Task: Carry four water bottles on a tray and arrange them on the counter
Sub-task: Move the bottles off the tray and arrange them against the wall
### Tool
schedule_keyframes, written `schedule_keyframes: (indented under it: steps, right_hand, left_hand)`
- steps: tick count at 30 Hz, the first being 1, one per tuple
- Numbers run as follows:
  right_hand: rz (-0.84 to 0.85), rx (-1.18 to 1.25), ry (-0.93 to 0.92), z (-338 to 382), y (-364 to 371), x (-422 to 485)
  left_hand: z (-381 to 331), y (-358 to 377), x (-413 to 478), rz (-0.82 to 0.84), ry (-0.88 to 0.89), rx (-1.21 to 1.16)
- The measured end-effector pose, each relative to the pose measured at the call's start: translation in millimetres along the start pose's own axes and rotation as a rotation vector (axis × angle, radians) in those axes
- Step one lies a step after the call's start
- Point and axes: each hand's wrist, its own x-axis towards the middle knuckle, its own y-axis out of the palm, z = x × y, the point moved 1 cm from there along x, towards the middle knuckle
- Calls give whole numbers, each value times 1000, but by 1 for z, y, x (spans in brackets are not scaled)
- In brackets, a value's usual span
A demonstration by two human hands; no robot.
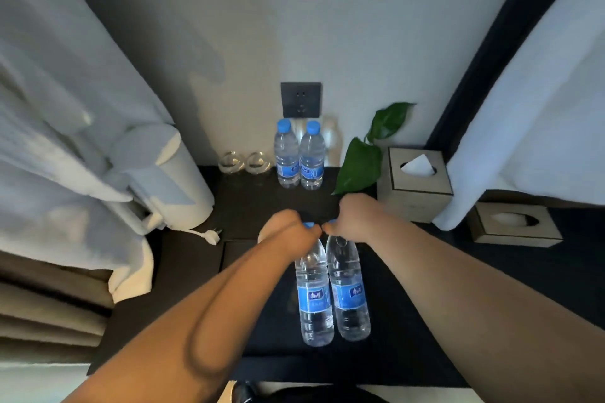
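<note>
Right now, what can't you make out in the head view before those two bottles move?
- Caps of the two held bottles: mostly covered by the left hand and right hand.
- Tray: black on the black counter, its edges unclear.
- Bottle label text: too small.
- White kettle: partly behind the hanging robe.

**Setting: hotel guest room, refreshment counter**

I read this as a hotel room: white robe hanging beside an electric kettle, two upturned glasses, complimentary water bottles, tissue box, dark counter.
</note>
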Motion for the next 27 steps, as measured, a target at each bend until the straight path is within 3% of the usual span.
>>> schedule_keyframes:
  steps: [13,20,27]
  right_hand:
    - [-122,-191,-135,45,-58,-41]
    - [-294,-100,-194,60,-87,-37]
    - [-343,12,-244,76,-108,-7]
  left_hand:
    - [-10,-68,-31,-105,276,123]
    - [-20,-119,-22,-288,359,136]
    - [-24,-157,10,-368,369,114]
